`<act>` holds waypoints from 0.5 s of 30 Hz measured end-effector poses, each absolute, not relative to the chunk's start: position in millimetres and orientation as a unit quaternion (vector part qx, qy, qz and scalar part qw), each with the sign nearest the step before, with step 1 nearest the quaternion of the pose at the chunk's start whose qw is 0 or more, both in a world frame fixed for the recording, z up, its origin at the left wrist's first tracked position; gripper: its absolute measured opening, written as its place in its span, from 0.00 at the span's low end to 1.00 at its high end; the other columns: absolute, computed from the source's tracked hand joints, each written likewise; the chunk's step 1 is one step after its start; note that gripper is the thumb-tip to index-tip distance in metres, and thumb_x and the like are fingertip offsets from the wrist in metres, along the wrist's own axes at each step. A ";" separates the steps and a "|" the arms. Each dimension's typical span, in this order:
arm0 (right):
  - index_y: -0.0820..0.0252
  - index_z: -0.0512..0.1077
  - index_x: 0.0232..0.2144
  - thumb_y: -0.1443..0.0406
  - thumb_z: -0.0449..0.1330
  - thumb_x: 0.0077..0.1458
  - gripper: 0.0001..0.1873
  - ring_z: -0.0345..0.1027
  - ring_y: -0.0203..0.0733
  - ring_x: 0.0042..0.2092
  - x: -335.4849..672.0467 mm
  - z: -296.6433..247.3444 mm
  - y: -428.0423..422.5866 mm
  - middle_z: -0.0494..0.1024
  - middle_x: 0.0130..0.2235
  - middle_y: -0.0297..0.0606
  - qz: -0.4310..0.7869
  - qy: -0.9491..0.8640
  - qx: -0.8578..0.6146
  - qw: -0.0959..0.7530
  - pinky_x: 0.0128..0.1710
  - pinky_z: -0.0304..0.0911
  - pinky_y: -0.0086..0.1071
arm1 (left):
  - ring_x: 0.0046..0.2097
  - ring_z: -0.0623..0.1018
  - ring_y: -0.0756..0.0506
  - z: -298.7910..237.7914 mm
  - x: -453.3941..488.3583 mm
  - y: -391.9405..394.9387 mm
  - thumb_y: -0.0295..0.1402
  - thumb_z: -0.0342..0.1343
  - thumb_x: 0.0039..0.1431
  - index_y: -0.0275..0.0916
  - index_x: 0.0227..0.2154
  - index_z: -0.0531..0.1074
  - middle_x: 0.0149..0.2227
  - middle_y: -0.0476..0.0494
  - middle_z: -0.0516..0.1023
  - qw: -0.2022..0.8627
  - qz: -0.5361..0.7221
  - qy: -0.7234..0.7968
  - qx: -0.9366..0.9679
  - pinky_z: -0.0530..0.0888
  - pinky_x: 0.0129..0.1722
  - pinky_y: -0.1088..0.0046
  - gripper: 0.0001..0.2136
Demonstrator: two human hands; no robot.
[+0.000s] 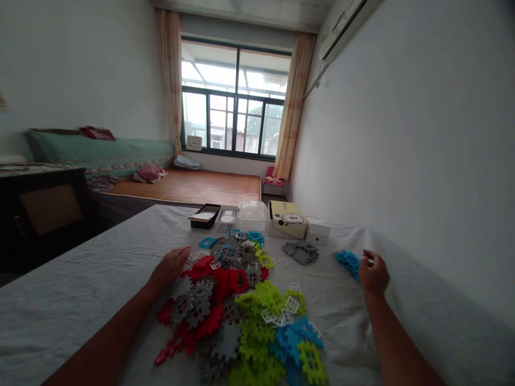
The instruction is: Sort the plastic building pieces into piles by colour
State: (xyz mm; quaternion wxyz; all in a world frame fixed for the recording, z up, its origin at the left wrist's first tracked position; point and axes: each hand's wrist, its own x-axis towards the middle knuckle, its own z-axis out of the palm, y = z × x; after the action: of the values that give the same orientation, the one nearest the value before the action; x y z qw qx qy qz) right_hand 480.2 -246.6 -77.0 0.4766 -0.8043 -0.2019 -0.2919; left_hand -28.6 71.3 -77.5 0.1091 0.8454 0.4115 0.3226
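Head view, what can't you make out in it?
In the head view:
Left hand: palm, hidden by its own back.
Blue stack: right end, covered by the right hand.
Lowest green pieces: cut off by the bottom edge.
Clock: exact time, too small and blurred.

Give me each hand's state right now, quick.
Left hand: open, fingers extended beside the mixed pile.
Right hand: fingers curled by the blue pieces; whether it grips any can't be told.

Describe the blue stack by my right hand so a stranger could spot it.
On the cloth-covered table, go right past the mixed pile to the right hand. The separate stack beside it is bright blue, unlike the grey pieces to its left.
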 end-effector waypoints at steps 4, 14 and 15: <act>0.62 0.70 0.41 0.55 0.51 0.52 0.20 0.68 0.39 0.27 424.7 -57.8 -211.4 0.77 0.35 0.42 -0.089 -0.391 -0.764 0.506 0.31 0.64 0.33 | 0.55 0.69 0.45 -64.7 -1.8 34.1 0.46 0.36 0.62 0.41 0.50 0.70 0.53 0.46 0.71 0.177 0.303 0.272 0.896 0.63 0.58 0.68 0.24; 0.52 0.68 0.50 0.53 0.61 0.49 0.26 0.63 0.45 0.49 257.6 -33.9 -185.2 0.73 0.49 0.41 0.135 -0.758 -0.540 0.339 0.48 0.61 0.40 | 0.50 0.74 0.42 -60.6 -16.7 40.7 0.51 0.35 0.61 0.39 0.43 0.74 0.46 0.43 0.77 0.237 0.310 0.339 0.856 0.67 0.53 0.66 0.27; 0.52 0.68 0.50 0.54 0.61 0.50 0.24 0.62 0.45 0.50 248.2 -31.8 -185.4 0.73 0.48 0.40 0.135 -0.780 -0.515 0.329 0.51 0.58 0.40 | 0.50 0.74 0.43 -62.6 -16.3 40.9 0.50 0.35 0.61 0.40 0.43 0.74 0.46 0.44 0.77 0.245 0.299 0.335 0.859 0.67 0.53 0.66 0.27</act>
State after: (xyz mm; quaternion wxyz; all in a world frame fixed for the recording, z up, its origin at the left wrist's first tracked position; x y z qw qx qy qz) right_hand 248.2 -185.4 -31.8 0.3292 -0.5154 -0.7796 0.1347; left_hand -16.3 40.9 -62.6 0.2454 0.8590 0.3353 0.2990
